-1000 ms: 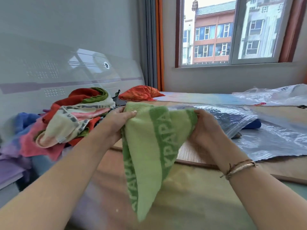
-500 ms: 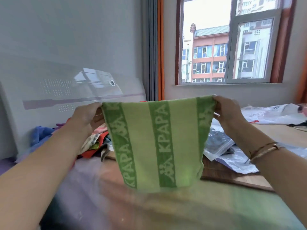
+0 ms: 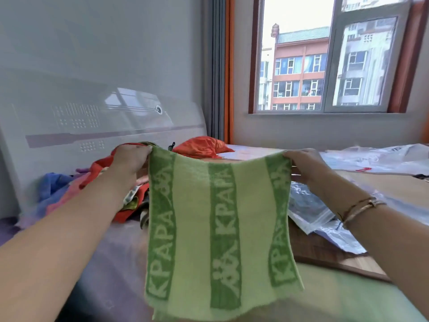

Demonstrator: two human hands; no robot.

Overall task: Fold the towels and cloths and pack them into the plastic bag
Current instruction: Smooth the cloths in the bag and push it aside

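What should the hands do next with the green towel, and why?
Probably bring the two hands together to fold it in half. The left hand and right hand each pinch a top corner, and the towel hangs open and flat, not yet folded.

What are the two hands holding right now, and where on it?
A green striped towel, hanging spread out: the left hand pinches its top left corner, the right hand its top right corner.
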